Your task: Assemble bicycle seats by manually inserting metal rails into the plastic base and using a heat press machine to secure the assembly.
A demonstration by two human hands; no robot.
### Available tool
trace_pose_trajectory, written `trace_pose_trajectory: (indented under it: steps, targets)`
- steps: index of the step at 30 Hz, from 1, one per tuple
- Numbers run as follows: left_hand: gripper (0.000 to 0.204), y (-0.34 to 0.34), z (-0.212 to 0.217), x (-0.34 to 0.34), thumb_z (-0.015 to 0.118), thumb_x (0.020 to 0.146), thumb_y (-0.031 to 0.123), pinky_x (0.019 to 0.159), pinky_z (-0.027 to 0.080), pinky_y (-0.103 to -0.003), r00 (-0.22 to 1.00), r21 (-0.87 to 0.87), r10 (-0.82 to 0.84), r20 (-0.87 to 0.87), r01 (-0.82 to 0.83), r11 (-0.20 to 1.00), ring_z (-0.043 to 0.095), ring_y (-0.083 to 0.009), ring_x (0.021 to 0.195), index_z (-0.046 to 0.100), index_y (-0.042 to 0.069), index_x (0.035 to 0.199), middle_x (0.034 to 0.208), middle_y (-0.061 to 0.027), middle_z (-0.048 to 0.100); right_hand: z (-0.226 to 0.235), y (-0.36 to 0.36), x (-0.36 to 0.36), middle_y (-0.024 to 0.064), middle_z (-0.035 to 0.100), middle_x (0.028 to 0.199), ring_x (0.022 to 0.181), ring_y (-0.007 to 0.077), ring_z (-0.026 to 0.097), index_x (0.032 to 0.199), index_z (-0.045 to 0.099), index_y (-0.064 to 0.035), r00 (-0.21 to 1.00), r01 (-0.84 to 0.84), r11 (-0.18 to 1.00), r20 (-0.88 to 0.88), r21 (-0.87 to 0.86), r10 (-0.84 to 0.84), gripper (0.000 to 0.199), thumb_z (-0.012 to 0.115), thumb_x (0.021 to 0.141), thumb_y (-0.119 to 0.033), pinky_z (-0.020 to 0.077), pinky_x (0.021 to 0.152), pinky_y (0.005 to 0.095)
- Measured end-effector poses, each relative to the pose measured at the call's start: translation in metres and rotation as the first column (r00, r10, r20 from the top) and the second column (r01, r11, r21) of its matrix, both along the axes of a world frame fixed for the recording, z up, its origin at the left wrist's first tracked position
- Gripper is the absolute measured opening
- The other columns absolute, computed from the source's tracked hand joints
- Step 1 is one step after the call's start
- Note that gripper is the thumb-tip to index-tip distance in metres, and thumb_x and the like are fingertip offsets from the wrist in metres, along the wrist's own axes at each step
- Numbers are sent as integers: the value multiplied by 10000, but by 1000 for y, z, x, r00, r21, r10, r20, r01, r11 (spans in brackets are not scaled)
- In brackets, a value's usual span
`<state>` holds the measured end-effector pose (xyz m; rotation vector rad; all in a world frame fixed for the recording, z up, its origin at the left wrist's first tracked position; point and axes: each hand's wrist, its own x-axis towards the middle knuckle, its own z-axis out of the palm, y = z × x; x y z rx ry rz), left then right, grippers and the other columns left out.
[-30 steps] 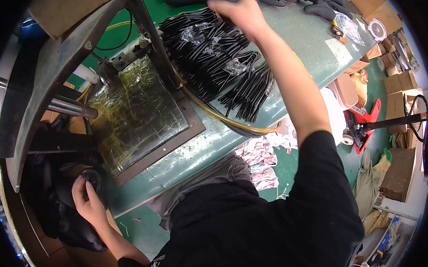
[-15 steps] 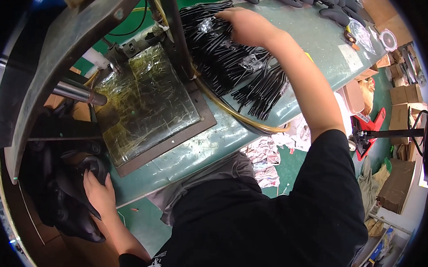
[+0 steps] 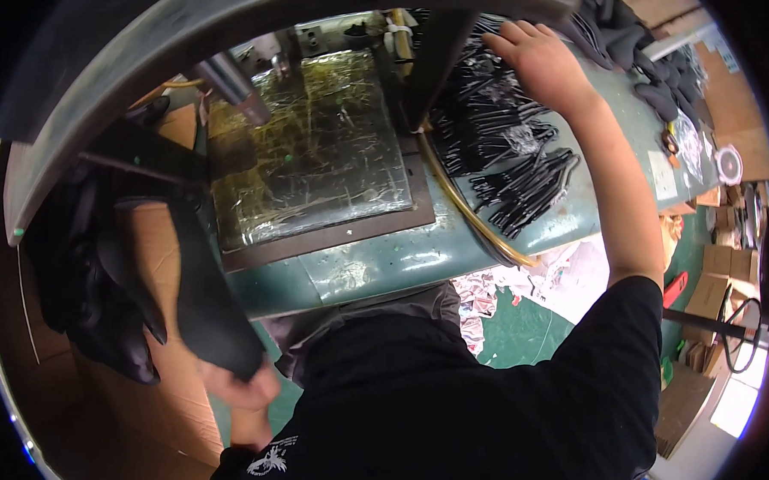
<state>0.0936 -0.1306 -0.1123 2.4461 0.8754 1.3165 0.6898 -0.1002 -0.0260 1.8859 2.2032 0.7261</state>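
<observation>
My left hand (image 3: 243,384), blurred, is closed on the lower end of a long, curved black padded piece (image 3: 215,293). It hangs beside the near left corner of the table, over an open cardboard box (image 3: 168,376). More black padded pieces (image 3: 86,287) are heaped to its left. My right hand (image 3: 546,67) is stretched to the far side of the table, over a spread of thin black rod-like strips (image 3: 484,116) bundled with clear film. Its fingers curl at the strips' far end; what they grip is hidden.
A press with a thick metal frame (image 3: 266,3) arches over a film-covered plate (image 3: 320,151) on the green table (image 3: 331,281). A yellowish hose (image 3: 455,196) runs between plate and strips. Black padded pieces (image 3: 612,35), an orange-handled tool (image 3: 670,141) and a round white item (image 3: 728,164) lie beyond.
My left hand has drawn one black padded piece out of the heap, toward my body. My head view has shifted, and my right hand stays over the strips.
</observation>
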Motion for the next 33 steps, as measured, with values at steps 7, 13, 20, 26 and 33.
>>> trace_pose_trajectory:
  steps: [7,13,20,26,33]
  targets:
    - [235,42,-18,39,701,849,82,1004,597,-467,760,158,-382,-526,529,834,665,-322,1184,694,27,1077,1260,-153,697,-14,-7,-50,89,649,1125,1166,292,653,1423,615,-121,986,27,999,-163,-19,-30,669,688,786,71,520,972,425]
    - [471,74,7,31,823,864,300,1120,485,-519,812,-46,-407,-418,428,902,599,-397,1329,699,24,1224,1351,-176,685,17,-70,-65,128,665,1067,986,297,688,1402,595,-81,837,210,960,-541,184,-79,691,639,736,94,568,887,404]
    - [428,92,-2,56,885,858,202,880,553,-386,963,-444,-125,-238,7,896,685,-327,987,677,-22,1158,1079,-161,682,-26,-164,-117,58,613,1322,1001,85,522,1396,573,18,-371,324,941,-928,-97,32,596,800,847,67,474,876,227]
    - [305,84,-3,62,859,922,149,858,528,-292,961,-771,-276,13,185,609,671,-163,971,645,-14,1064,1064,-79,698,-34,-137,-218,30,669,840,752,69,574,1195,763,48,-189,-32,987,-969,-157,-160,280,760,940,-69,426,633,268]
    - [352,42,-24,51,782,1002,119,959,525,-297,882,-790,-309,356,461,405,665,-157,1086,657,-12,1303,1209,-85,719,-48,-122,-252,44,573,655,515,153,543,1035,808,-1,217,-288,957,-972,19,85,180,853,867,-48,415,476,320]
